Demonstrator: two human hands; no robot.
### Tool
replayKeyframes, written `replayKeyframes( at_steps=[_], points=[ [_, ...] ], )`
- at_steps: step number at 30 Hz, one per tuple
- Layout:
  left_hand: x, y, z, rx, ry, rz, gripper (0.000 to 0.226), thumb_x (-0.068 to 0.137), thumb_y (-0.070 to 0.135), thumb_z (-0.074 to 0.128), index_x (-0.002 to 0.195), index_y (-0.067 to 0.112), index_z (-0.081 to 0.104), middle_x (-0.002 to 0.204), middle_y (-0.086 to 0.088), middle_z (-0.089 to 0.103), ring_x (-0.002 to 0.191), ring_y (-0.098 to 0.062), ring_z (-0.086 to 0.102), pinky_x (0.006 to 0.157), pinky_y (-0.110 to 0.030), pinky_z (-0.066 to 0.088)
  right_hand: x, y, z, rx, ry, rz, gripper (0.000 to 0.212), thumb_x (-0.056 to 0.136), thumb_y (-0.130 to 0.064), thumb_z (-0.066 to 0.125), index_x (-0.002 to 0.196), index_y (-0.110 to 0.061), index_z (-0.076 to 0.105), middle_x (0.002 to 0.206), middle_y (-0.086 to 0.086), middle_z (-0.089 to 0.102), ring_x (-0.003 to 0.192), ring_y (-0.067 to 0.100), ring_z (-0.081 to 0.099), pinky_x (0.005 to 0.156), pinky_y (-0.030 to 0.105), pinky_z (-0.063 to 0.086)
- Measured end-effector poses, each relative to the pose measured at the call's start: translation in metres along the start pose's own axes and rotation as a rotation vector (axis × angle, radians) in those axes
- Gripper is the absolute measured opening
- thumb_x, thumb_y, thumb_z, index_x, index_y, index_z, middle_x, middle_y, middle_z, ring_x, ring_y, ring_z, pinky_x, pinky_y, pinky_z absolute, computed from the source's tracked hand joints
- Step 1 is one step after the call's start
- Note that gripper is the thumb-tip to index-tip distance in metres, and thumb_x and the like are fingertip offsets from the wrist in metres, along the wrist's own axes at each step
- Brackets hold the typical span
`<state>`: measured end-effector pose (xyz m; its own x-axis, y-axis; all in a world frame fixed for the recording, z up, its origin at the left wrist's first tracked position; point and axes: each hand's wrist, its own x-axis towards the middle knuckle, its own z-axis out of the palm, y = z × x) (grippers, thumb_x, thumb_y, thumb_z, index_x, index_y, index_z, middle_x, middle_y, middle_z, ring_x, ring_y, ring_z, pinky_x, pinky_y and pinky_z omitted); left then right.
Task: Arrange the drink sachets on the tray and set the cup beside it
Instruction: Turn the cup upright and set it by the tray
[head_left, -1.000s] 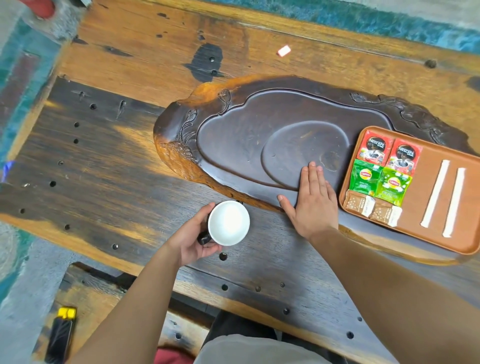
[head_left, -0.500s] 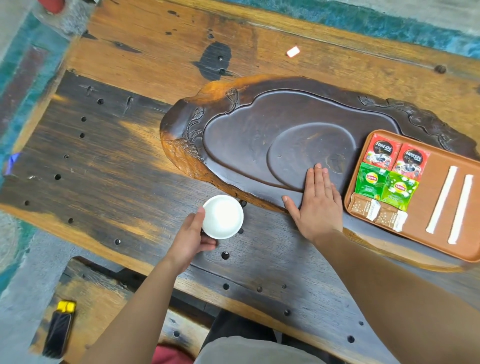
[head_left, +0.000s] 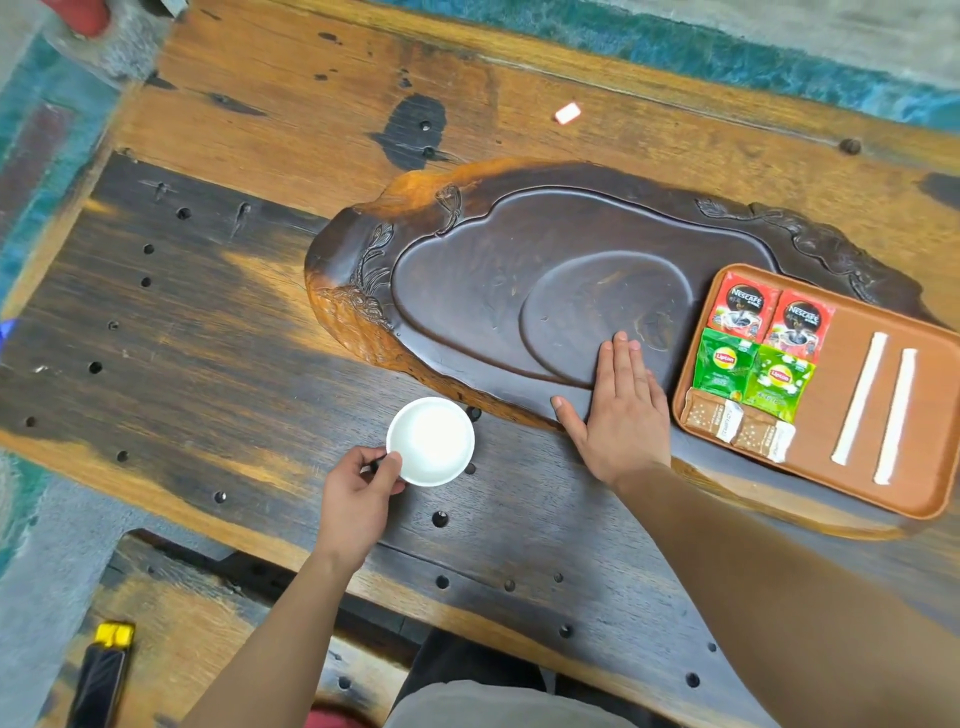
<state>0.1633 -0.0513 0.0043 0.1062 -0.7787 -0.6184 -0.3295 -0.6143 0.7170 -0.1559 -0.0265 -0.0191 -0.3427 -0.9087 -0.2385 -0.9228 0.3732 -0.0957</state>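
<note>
Now the cup (head_left: 430, 440) sits farther from the person than a second ago, on the table (head_left: 208, 322) just beside the carved wooden slab (head_left: 467, 270). The left hand (head_left: 358, 493) has slid back to its near rim, thumb and fingers pinching the handle side. The right hand (head_left: 621, 410) stays flat and spread on the slab. The orange tray (head_left: 852, 431) holds two red coffee sachets (head_left: 771, 322), two green tea sachets (head_left: 750, 376), two brown sachets (head_left: 737, 428) and two white sticks (head_left: 878, 408).
</note>
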Motion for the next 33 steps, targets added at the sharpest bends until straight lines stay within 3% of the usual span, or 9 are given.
replayKeyframes(
  at_steps=[6, 10, 14, 18, 24, 29, 33],
  points=[
    [-0.004, 0.032, 0.005, 0.044, -0.020, 0.096, 0.007, 0.093, 0.023, 0.068, 0.092, 0.016, 0.070, 0.081, -0.005, 0.076, 0.071, -0.019, 0.075, 0.063, -0.022, 0.054, 0.000, 0.000, 0.000, 0.012, -0.008, -0.002, 0.093, 0.096, -0.076, 0.015, 0.160, -0.009, 0.009, 0.169, 0.008, 0.006, 0.156, 0.022, 0.002, 0.123, 0.042, 0.017],
    [0.004, 0.070, 0.022, -0.001, -0.083, 0.172, 0.007, 0.094, 0.017, 0.068, 0.087, 0.019, 0.071, 0.074, -0.002, 0.076, 0.068, -0.020, 0.073, 0.069, -0.028, 0.057, 0.000, 0.001, -0.003, 0.056, -0.025, -0.011, 0.093, 0.096, -0.075, 0.016, 0.160, -0.010, 0.006, 0.170, 0.007, 0.001, 0.156, 0.020, -0.002, 0.124, 0.040, 0.011],
    [0.024, 0.113, 0.059, -0.027, -0.165, 0.265, 0.009, 0.092, 0.014, 0.068, 0.083, 0.015, 0.070, 0.070, 0.001, 0.073, 0.062, -0.013, 0.070, 0.065, -0.024, 0.058, 0.003, 0.004, -0.009, 0.145, -0.062, -0.032, 0.091, 0.097, -0.071, 0.025, 0.161, -0.011, 0.003, 0.170, 0.006, -0.003, 0.156, 0.020, -0.007, 0.126, 0.040, 0.010],
    [0.044, 0.148, 0.106, -0.003, -0.252, 0.305, 0.011, 0.085, 0.026, 0.070, 0.074, 0.026, 0.072, 0.066, 0.002, 0.071, 0.062, -0.016, 0.067, 0.068, -0.031, 0.060, 0.002, 0.011, -0.024, 0.317, 0.031, 0.008, 0.084, 0.097, -0.064, 0.036, 0.160, -0.013, 0.013, 0.170, 0.005, 0.008, 0.156, 0.018, 0.003, 0.125, 0.041, 0.017],
    [0.064, 0.166, 0.173, 0.083, -0.371, 0.290, 0.013, 0.087, 0.022, 0.070, 0.075, 0.016, 0.070, 0.062, -0.001, 0.071, 0.062, -0.016, 0.067, 0.083, -0.054, 0.061, 0.006, 0.045, -0.050, 0.469, 0.237, 0.109, 0.085, 0.091, -0.060, 0.056, 0.155, -0.011, 0.029, 0.166, 0.006, 0.025, 0.153, 0.021, 0.021, 0.119, 0.040, 0.024],
    [0.071, 0.175, 0.207, 0.162, -0.420, 0.305, 0.012, 0.082, 0.025, 0.070, 0.078, 0.013, 0.070, 0.073, -0.009, 0.075, 0.068, -0.021, 0.071, 0.083, -0.053, 0.061, 0.035, 0.081, -0.069, 0.523, 0.161, 0.052, 0.102, 0.076, -0.065, 0.072, 0.153, -0.011, 0.034, 0.161, 0.009, 0.036, 0.149, 0.024, 0.030, 0.120, 0.042, 0.028],
    [0.076, 0.181, 0.219, 0.162, -0.454, 0.310, 0.009, 0.081, 0.026, 0.072, 0.078, 0.018, 0.071, 0.075, -0.001, 0.075, 0.071, -0.022, 0.074, 0.084, -0.050, 0.061, 0.055, 0.095, -0.075, 0.485, 0.081, -0.027, 0.106, 0.069, -0.066, 0.079, 0.152, -0.016, 0.037, 0.156, 0.005, 0.044, 0.147, 0.024, 0.034, 0.118, 0.045, 0.031]
  ],
)
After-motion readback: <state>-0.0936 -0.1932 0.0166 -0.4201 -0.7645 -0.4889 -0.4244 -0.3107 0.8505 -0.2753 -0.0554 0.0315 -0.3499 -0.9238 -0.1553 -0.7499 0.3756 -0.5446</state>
